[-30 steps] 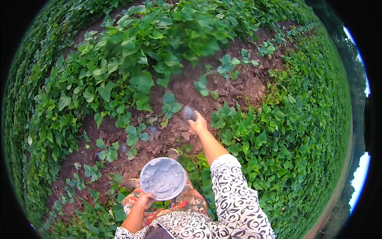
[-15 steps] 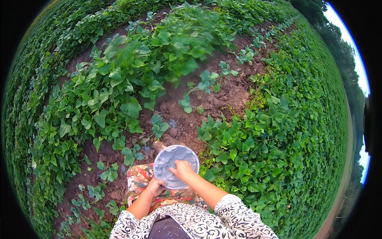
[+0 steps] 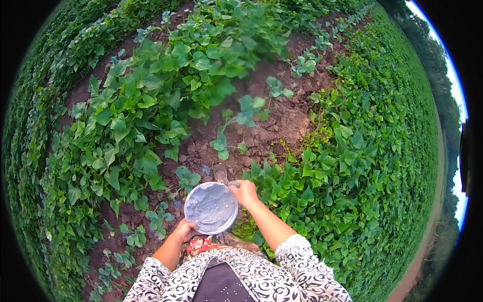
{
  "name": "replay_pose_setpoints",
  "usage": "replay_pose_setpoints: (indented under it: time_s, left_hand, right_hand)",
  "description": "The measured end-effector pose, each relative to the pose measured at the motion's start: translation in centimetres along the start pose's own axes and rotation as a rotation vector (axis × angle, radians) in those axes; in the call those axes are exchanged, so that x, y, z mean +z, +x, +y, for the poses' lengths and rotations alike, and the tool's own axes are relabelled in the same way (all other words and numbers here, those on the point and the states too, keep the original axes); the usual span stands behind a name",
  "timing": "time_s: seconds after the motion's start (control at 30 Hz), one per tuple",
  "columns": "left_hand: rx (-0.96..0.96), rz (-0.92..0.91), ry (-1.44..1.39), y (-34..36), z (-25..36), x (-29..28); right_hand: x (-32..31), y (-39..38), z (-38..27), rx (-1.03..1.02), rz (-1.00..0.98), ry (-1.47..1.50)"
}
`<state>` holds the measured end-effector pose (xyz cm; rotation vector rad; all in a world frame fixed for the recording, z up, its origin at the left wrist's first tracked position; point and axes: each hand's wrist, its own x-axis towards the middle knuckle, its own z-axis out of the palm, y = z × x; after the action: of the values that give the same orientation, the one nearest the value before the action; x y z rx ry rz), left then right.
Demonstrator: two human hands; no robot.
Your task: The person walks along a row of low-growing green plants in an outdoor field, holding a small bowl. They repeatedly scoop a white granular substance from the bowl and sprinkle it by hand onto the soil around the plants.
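Observation:
A round pale bowl (image 3: 211, 206) of lumpy grey-blue powder is held low in front of my body. My left hand (image 3: 185, 229) is closed on its lower left rim, thumb on top. My right hand (image 3: 244, 194) is at the upper right rim with fingers curled together; some grey shows at the fingertips, but what they hold is unclear. Just beyond the bowl, a soil-coloured foot (image 3: 220, 172) stands on the dirt, beside a small blue-green plant (image 3: 187, 178) and faint bluish-grey patches (image 3: 205, 169) on the soil.
Dense leafy vines (image 3: 121, 121) cover the left, and another green mass (image 3: 342, 191) fills the right. Between them runs a strip of cloddy brown soil (image 3: 287, 126) with small plants (image 3: 246, 110). A dirt path (image 3: 417, 256) and trees edge the far right.
My right hand went from over the soil into the powder, then rose to the bowl's rim. The foot has stepped forward, and the view has shifted along the row.

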<state>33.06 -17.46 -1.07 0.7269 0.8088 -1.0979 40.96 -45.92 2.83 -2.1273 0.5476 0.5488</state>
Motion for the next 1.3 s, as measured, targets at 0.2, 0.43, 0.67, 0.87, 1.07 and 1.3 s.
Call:
replay_pose_setpoints:
  time_s: [0.2,0.43,0.67,0.87,1.07,1.3]
  left_hand:
    - [0.023,0.152,0.025,1.9,5.5,2.9]
    - [-0.084,0.024,0.109,4.7,10.1,11.3]
    - [-0.051,-0.1,0.153,8.6,10.9,19.9]
    - [0.017,-0.122,0.157,12.4,11.6,24.0]
    - [0.069,-0.057,0.142,17.5,12.0,26.3]
    - [0.141,0.057,-0.056,19.6,9.3,30.3]
  right_hand:
    - [-2.4,10.2,0.0,-0.003,0.159,-0.031]
    - [-4.7,6.0,-2.2,-0.124,-0.044,-0.11]
    - [-9.4,5.7,-2.3,-0.097,-0.036,-0.085]
    - [-15.3,9.8,0.6,-0.087,0.01,0.042]
    - [-23.6,17.6,5.4,0.118,-0.129,0.378]
    - [-32.9,29.6,10.7,0.136,-0.064,0.335]
